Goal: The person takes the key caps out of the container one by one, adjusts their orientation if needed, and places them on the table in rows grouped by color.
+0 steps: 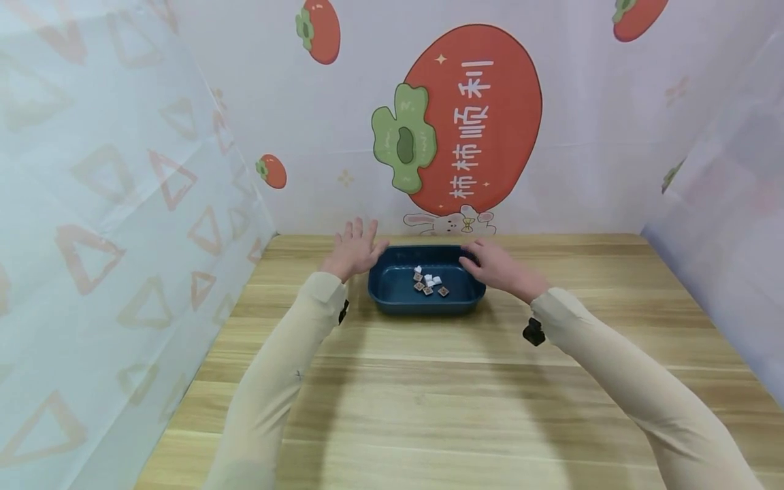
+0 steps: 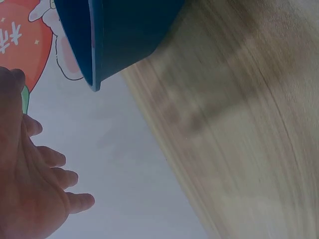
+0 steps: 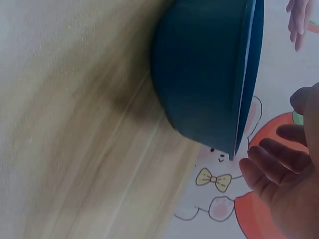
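Note:
A dark blue rectangular dish (image 1: 427, 308) with rounded corners stands on the wooden table near the back wall. Inside it lie several small brown square pieces (image 1: 444, 291) and several white ones (image 1: 437, 280), grouped around the middle. My left hand (image 1: 355, 252) is at the dish's left end, fingers spread and fairly straight, holding nothing. At the right end, my right hand (image 1: 499, 267) has its loosely bent fingers over the rim area. The right wrist view shows those fingers (image 3: 271, 154) beside the dish's edge with nothing gripped. Palm and fingertips of the left hand (image 2: 30, 189) show bare in its wrist view.
The wooden table (image 1: 416, 401) extends in front of the dish and to both sides. A white printed backdrop (image 1: 588, 136) with persimmon pictures rises right behind it, and patterned sheets (image 1: 153, 224) line the sides. A dark wrist device (image 1: 534, 332) hangs below the right cuff.

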